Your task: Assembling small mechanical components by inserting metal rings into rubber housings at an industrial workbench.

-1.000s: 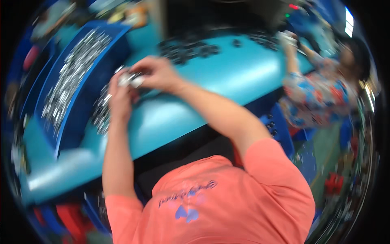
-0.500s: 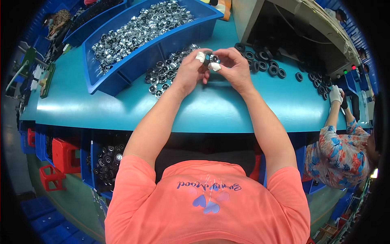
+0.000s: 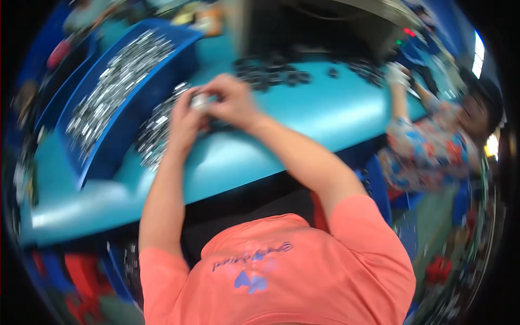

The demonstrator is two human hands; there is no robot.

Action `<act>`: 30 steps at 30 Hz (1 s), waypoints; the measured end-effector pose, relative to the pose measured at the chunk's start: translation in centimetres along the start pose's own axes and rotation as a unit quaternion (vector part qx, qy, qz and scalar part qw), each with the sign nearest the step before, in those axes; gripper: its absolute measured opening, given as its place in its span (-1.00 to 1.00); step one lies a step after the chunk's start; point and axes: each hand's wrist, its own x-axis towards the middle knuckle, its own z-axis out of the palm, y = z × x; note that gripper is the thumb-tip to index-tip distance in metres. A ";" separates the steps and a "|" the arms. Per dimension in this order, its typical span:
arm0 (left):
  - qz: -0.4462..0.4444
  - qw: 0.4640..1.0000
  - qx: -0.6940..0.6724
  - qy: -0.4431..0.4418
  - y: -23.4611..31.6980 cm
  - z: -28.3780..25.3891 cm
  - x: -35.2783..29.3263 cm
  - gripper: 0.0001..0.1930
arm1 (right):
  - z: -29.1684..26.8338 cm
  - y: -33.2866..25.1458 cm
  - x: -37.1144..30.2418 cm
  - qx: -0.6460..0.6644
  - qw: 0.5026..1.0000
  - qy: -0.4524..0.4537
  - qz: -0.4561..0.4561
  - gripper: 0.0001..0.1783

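Note:
My left hand (image 3: 184, 119) and my right hand (image 3: 233, 103) meet above the table, fingers closed together. Between their fingertips is a small chrome wheel rim, plain half a second ago but now smeared by motion and mostly covered. A white wrap (image 3: 199, 102) shows on a thumb. Just left of my hands lies a loose heap of shiny chrome wheel rims (image 3: 154, 135). More chrome rims (image 3: 116, 86) fill a long blue bin (image 3: 111, 149) behind it. Several black rubber tyres (image 3: 271, 76) lie beyond my right hand.
A teal tabletop (image 3: 303, 108) runs under everything, its near edge crossing in front of me. A dark-fronted, box-like machine (image 3: 319, 35) stands at the back. To the right, a co-worker in a flowered shirt (image 3: 433, 141) has a white-gloved hand (image 3: 398, 75) near more tyres. Red stools (image 3: 84, 273) stand below left.
The whole view has swung and tilted, blurring the picture. My hands now appear further left, still together at the rim. The co-worker comes further into view.

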 end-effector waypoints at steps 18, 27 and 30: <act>0.024 0.999 -0.035 0.033 -1.3 -0.7 0.3 -0.72 | -0.9 0.1 0.0 0.276 0.898 -0.118 0.321 -0.71; 0.028 0.999 0.028 0.019 -0.6 0.5 -0.3 -0.64 | -0.6 0.6 0.1 0.293 0.890 -0.094 0.336 -0.63; 0.028 0.999 0.021 0.024 -0.2 0.5 -0.1 -0.64 | -0.5 0.8 -0.1 0.324 0.885 -0.086 0.324 -0.65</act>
